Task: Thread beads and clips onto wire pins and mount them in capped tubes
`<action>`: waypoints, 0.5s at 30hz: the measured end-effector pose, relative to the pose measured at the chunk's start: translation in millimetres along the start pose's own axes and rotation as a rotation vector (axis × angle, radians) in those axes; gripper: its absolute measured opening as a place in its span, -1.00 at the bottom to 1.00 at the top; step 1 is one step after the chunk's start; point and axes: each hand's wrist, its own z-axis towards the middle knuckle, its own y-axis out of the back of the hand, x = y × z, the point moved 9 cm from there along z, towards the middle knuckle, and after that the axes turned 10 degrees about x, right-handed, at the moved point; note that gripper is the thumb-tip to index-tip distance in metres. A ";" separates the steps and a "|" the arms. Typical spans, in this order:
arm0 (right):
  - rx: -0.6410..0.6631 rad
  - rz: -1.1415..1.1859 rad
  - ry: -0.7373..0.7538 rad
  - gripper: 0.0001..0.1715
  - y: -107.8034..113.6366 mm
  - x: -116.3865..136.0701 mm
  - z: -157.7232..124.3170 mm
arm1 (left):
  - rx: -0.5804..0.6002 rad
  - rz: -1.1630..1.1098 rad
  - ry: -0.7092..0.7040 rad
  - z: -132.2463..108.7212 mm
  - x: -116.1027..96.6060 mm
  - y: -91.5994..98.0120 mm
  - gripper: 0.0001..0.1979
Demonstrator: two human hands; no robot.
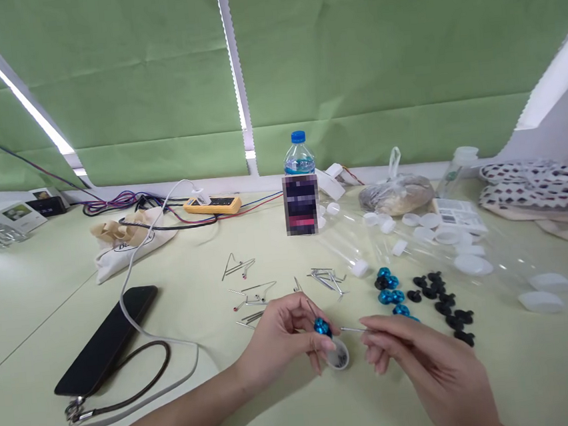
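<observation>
My left hand (pixel 288 336) is closed in a pinch around a shiny blue round part (pixel 322 327), with a thin metal rod (pixel 310 308) sticking up from it. Just under the left thumb is a small white cap (pixel 345 356) with small dark bits inside; whether the hand touches it I cannot tell. Between the thumb and fingers of my right hand (pixel 423 360) is a thin metal rod (pixel 353 329), its tip pointing left toward the blue part. Several more blue parts (pixel 391 296) and black round parts with stems (pixel 446 303) lie beyond the right hand.
Bent metal rods (pixel 326 280) lie beyond my left hand. Clear plastic tubes (pixel 347 240) and white caps (pixel 472 264) spread across the right. A bottle (pixel 300 164) stands at the back. On the left are a phone (pixel 108 337), a white cable (pixel 180 340) and a yellow power strip (pixel 213 205).
</observation>
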 end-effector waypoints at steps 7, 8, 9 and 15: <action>0.059 -0.061 0.042 -0.83 -3.1 3.4 5.2 | 0.015 -0.003 0.006 -1.1 -2.2 -2.6 -0.82; 0.058 -0.071 0.052 -0.83 -3.5 4.5 5.8 | 0.014 -0.005 0.005 -1.6 -2.2 -2.8 -0.83; 0.064 -0.083 0.066 -0.83 -4.6 6.0 6.2 | 0.009 -0.007 0.002 -2.1 -2.5 -2.6 -0.83; 0.118 -0.191 0.127 -0.81 -9.6 12.0 4.1 | -0.012 -0.007 0.016 -2.7 -1.4 -1.0 -0.81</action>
